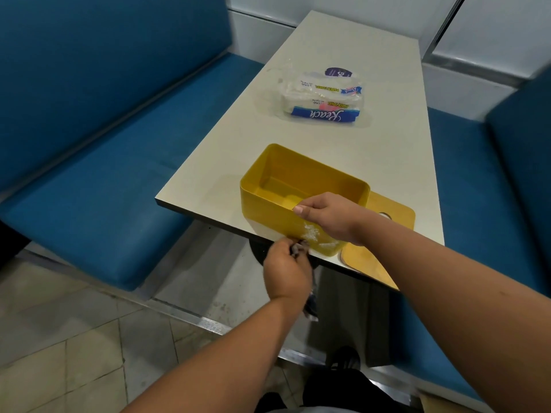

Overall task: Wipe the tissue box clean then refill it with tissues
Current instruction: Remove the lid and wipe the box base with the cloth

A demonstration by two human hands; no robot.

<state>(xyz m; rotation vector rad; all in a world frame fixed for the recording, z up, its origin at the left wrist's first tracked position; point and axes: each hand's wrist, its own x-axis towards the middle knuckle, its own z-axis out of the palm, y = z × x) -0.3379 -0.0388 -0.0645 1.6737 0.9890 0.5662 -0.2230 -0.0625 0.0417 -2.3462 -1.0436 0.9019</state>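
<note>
At the near edge of the tabletop (372, 150) stands the yellow tissue box (268, 201), open and empty, steadied by the right hand (328, 216) gripping its front wall so wiping cannot push it off. Below, left hand (286, 269) closed on a dark cloth (298, 247), rubbing white residue (313, 234). Farther back waits the tissue pack (325, 99); beside the box, the lid (393, 213).

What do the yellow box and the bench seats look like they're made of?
The yellow box looks like moulded plastic: uniform colour, smooth semi-gloss walls, rounded corners. The bench seats look like blue vinyl or faux leather over padding: faint sheen, soft rounded edges. Neither is certain from sight alone.
</note>
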